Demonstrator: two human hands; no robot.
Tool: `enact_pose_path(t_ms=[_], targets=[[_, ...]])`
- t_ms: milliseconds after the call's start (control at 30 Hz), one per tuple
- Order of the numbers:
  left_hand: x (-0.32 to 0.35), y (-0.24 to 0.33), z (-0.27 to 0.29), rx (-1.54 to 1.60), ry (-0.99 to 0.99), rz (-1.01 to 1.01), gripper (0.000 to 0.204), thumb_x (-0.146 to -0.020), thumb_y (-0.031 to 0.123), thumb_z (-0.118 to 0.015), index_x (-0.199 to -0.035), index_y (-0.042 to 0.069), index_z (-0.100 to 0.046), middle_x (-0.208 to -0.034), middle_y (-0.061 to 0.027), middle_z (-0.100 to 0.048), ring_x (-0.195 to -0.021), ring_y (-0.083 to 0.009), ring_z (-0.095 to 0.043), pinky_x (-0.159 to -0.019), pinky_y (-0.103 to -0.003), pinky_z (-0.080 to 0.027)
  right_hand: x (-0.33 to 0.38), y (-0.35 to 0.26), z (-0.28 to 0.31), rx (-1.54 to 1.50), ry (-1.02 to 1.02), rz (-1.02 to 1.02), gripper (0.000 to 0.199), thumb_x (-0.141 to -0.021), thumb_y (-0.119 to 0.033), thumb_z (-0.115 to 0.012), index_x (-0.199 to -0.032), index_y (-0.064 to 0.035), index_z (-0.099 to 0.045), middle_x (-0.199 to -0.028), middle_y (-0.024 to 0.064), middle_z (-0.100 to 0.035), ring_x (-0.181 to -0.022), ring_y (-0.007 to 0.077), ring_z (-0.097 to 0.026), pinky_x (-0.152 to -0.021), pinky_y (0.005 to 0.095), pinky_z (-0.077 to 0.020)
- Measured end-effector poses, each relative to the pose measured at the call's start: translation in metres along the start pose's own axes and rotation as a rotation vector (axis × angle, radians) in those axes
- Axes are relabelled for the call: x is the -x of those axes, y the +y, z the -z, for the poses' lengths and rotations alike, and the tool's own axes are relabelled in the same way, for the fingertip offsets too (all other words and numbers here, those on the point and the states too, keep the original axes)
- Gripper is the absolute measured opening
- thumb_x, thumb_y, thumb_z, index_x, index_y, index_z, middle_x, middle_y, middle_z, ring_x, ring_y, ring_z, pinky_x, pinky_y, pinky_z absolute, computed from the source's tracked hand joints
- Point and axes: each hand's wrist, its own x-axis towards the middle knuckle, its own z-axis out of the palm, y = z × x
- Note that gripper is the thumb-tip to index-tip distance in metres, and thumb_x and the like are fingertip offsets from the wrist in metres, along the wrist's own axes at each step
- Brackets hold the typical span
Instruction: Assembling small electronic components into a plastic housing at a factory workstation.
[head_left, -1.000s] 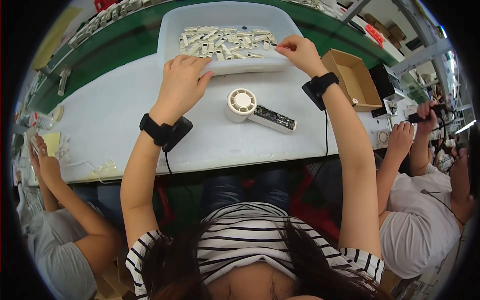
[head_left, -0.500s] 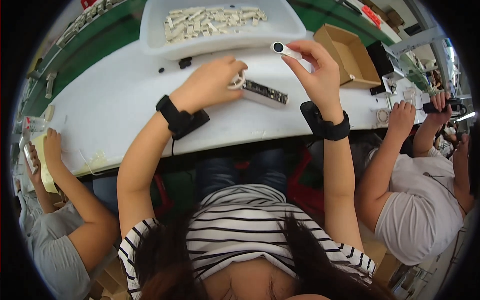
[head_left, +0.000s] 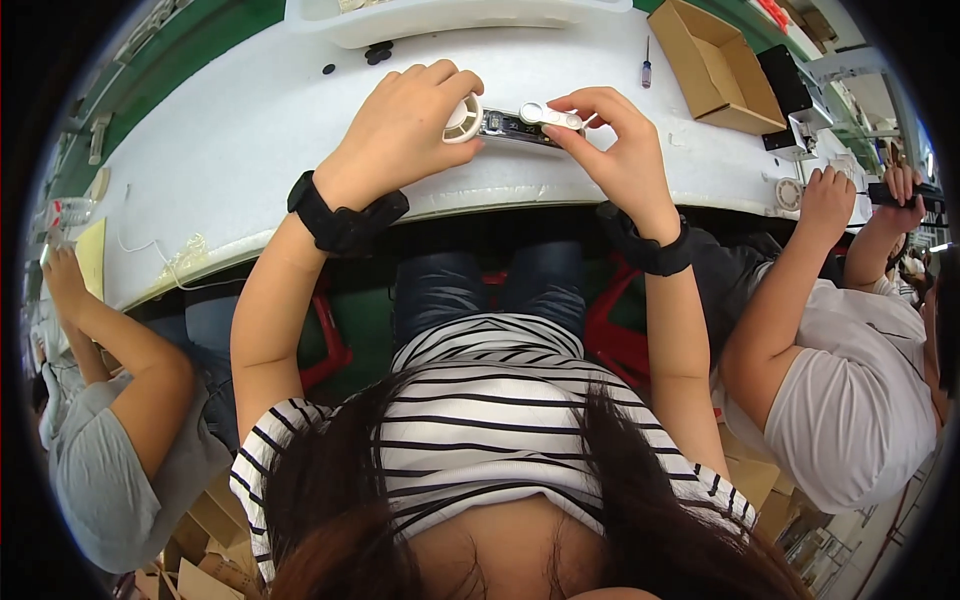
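My left hand [head_left: 405, 125] is closed round the round, spoked white head of a small handheld fan [head_left: 463, 122]. The fan's handle points right, and its dark inner board [head_left: 508, 126] shows along the uncovered side. Between the thumb and fingers of my right hand [head_left: 625, 155] is a slim white plastic cover [head_left: 548, 116] with a round end. That cover lies over the far part of the handle, its round end toward the fan head. Whether the cover touches the handle I cannot tell.
A translucent white bin [head_left: 460, 25] stands at the far edge. Several black discs [head_left: 378, 53] lie beyond my left hand. A screwdriver [head_left: 646, 74] and an open cardboard box [head_left: 715, 65] lie at far right. Co-workers' arms [head_left: 800, 270] flank me on both sides.
My right hand has brought the cover down to the fan handle; its round end now shows white instead of dark. The fan's board side has turned up. The whole view has shifted, cutting off the bin.
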Motion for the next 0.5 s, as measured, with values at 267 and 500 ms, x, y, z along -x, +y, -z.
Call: enact_pose_path(t_ms=[267, 500], targets=[[0.005, -0.001, -0.004, -0.001, -0.023, 0.038, 0.038, -0.072, 0.023, -0.072, -0.104, 0.009, -0.057, -0.093, -0.0053, -0.058, -0.084, -0.0253, -0.056, -0.075, -0.035, -0.043, -0.006, -0.009, -0.02, -0.011, -0.109, -0.11, 0.019, -0.076, -0.009, -0.073, -0.094, -0.0049, -0.069, -0.083, 0.0036, -0.062, -0.07, 0.0123, -0.054, -0.063, 0.0214, -0.043], [0.012, -0.001, -0.004, -0.019, 0.019, 0.025, 0.038, -0.072, 0.019, -0.072, -0.106, 0.009, -0.057, -0.099, -0.004, -0.058, -0.09, -0.0246, -0.055, -0.08, -0.034, -0.041, -0.008, -0.001, -0.023, -0.075, -0.018, -0.142, 0.018, -0.077, -0.007, -0.071, -0.095, -0.0043, -0.068, -0.084, 0.0032, -0.063, -0.066, 0.0105, -0.052, -0.062, 0.0202, -0.0428]])
